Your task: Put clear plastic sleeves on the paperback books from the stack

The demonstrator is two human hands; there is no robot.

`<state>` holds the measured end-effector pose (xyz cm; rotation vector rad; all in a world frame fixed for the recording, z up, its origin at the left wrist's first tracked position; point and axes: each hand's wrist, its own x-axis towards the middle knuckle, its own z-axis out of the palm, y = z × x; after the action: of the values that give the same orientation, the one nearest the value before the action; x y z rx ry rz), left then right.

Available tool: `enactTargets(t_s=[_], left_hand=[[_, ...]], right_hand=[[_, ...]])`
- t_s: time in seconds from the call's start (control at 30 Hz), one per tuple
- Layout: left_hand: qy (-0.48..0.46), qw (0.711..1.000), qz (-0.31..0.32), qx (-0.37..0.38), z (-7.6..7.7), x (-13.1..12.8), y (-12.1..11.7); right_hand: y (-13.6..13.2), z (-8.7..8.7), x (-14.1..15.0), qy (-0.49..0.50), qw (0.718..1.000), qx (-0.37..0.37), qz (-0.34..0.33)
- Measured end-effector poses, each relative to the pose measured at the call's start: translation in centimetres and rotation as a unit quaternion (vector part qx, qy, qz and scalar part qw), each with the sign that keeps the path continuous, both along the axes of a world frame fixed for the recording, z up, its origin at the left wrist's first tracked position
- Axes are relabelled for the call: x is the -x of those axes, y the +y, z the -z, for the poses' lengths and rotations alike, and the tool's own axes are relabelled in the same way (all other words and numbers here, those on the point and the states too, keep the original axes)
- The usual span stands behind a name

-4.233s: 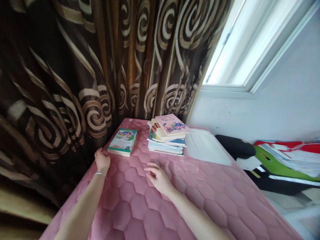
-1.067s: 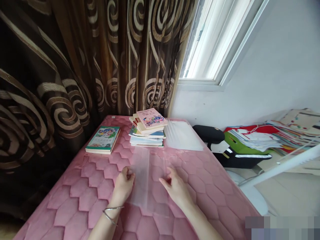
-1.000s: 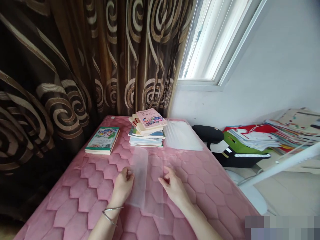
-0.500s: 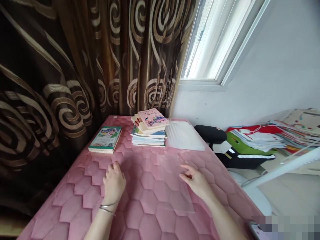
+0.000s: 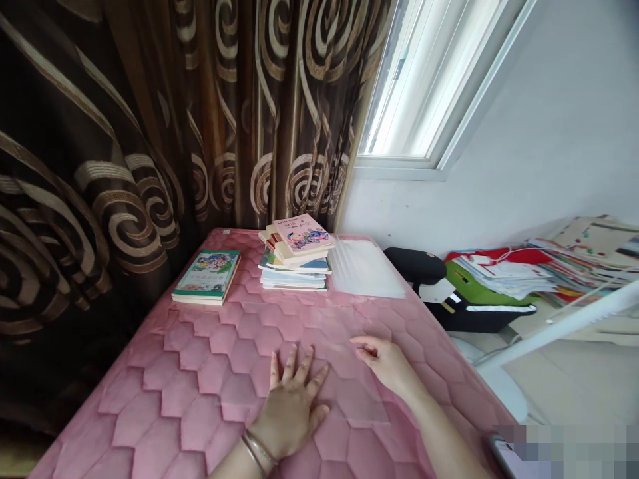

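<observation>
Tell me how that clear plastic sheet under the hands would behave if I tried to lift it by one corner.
The clear plastic sheet looks thin and see-through, so it would probably flop and feel very light. It lies flat on the quilted pink cover, so its edge may be hard to catch. The left hand is spread flat on it, the right hand at its edge; unpinned, it may slide.

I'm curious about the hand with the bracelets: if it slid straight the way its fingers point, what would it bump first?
Probably the stack of books. The left hand lies flat on the clear plastic sheet, pointing up the pink table; only bare quilt shows between.
</observation>
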<state>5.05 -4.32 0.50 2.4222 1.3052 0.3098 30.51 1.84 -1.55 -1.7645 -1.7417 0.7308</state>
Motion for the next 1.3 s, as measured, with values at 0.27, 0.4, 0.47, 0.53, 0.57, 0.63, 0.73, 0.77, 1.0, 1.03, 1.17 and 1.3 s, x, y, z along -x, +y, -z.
enactTargets(t_s=[0.27,0.4,0.47,0.53,0.57,0.63,0.73,0.77,1.0,1.03,1.17,1.3], left_hand=[[-0.003,1.0,0.011,-0.014,0.3,0.2,0.2],[-0.003,1.0,0.01,-0.024,0.2,0.2,0.1],[-0.003,1.0,0.006,-0.026,-0.1,0.1,0.0],[-0.01,0.999,0.003,-0.031,-0.4,0.0,0.0],[-0.014,0.999,-0.002,-0.037,-0.5,0.0,0.1],[-0.021,0.997,-0.04,-0.062,-0.7,0.2,0.6],[-0.015,0.98,-0.151,-0.127,-0.4,1.2,2.0],[-0.008,0.971,-0.187,-0.146,-0.1,1.6,2.6],[0.069,0.946,-0.281,-0.146,1.7,3.2,4.3],[0.073,0.945,-0.283,-0.146,1.8,3.1,4.3],[0.083,0.939,-0.293,-0.162,2.4,2.8,4.3],[0.1,0.935,-0.295,-0.169,2.7,2.7,4.4]], right_hand=[[0.1,0.4,-0.3,-0.022,0.999,0.005,-0.034],[0.6,-1.5,0.8,-0.113,0.993,-0.04,-0.014],[1.4,-3.7,1.9,-0.18,0.977,-0.114,0.0],[2.7,-6.4,3.4,-0.227,0.954,-0.198,-0.012],[3.7,-7.7,4.2,-0.24,0.944,-0.224,-0.017],[6.0,-9.9,5.8,-0.248,0.931,-0.259,-0.073],[10.1,-11.8,7.9,-0.263,0.922,-0.263,-0.109],[11.5,-12.0,8.4,-0.273,0.921,-0.252,-0.116],[17.6,-11.3,10.3,-0.34,0.91,-0.201,-0.123],[17.8,-11.2,10.4,-0.341,0.908,-0.21,-0.123],[17.6,-10.9,10.3,-0.34,0.9,-0.243,-0.119],[17.2,-11.2,10.2,-0.323,0.907,-0.251,-0.103]])
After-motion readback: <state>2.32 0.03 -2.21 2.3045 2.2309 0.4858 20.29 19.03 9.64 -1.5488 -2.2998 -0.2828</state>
